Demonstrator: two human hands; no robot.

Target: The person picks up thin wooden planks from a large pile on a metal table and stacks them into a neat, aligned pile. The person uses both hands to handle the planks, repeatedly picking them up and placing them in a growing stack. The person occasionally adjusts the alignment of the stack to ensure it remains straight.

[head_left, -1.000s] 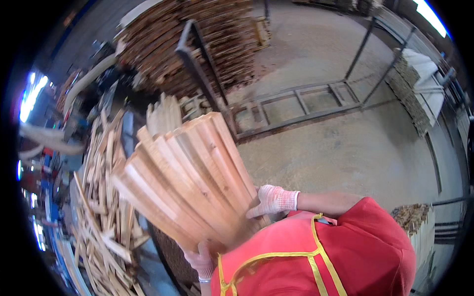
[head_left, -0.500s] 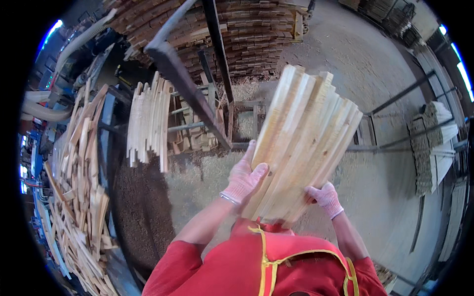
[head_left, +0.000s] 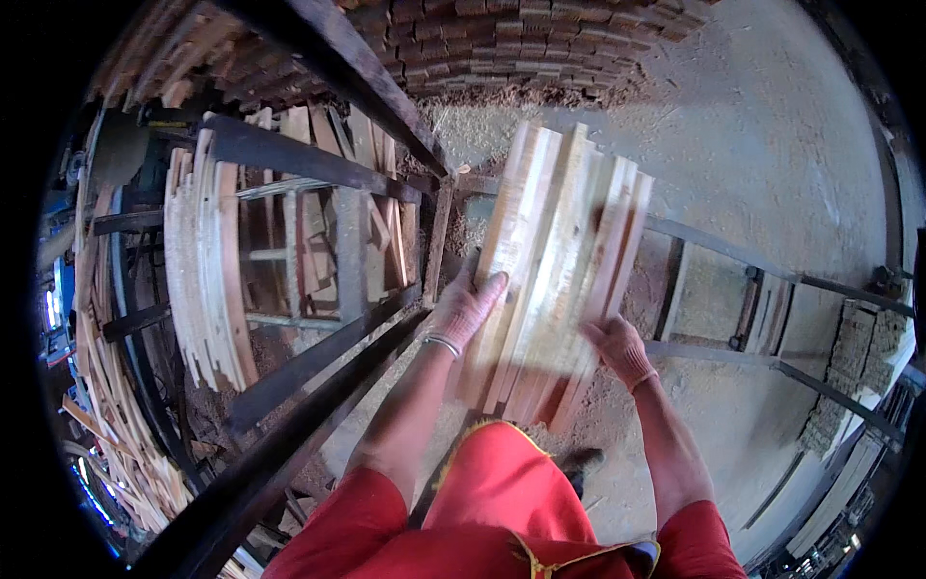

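A bundle of pale wooden strips (head_left: 552,256) is held between my two hands in front of my body, its far end uneven. My left hand (head_left: 467,311), in a light glove, grips the bundle's left edge with the thumb on top. On the right edge, my right hand (head_left: 619,349), gloved too, clasps the strips, its fingers partly hidden behind them. Motion blurs the near end of the bundle, which hangs just above my red apron (head_left: 516,473).
A dark metal frame (head_left: 318,164) rises close by my left arm. Inside and beside it stand upright strips (head_left: 198,270). Farther left lies a heap of loose strips (head_left: 116,386). Stacked wood (head_left: 502,43) fills the back. A low metal cart frame (head_left: 733,256) and more stacks (head_left: 849,367) are on the right.
My view has turned and moved, bringing the metal frame and cart nearer. Both hands still hold the bundle of strips, which now stands more upright and slightly left in view.
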